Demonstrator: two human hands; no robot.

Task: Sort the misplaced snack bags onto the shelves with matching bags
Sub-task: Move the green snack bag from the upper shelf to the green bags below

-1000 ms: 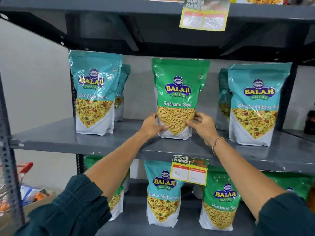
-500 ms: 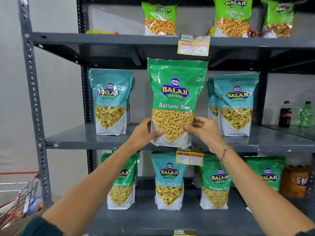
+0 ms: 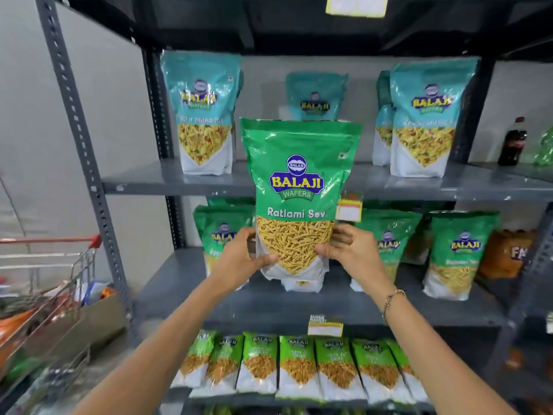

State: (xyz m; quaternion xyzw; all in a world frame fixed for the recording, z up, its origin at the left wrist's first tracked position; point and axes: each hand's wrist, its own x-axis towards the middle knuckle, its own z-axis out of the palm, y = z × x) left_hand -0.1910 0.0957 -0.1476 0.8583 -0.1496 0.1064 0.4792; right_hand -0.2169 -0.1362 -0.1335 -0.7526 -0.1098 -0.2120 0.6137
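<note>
Green Ratlami Sev bag [image 3: 294, 199] held upright in both hands, in the air before the shelves.

The left hand [image 3: 239, 259] clasps its lower left edge and the right hand [image 3: 350, 250] its lower right edge, fingers curled around the back and thumbs on the front. Behind the fingers, on the middle shelf [image 3: 269, 298], stand matching green bags [image 3: 459, 253]. Above the fingers, teal Khatta Mitha bags [image 3: 203, 115] stand on the upper shelf [image 3: 143, 182]. Below the wrists is a row of smaller green packets [image 3: 299, 366]. Far left of the left fingers is a shopping cart [image 3: 51, 283].
</note>
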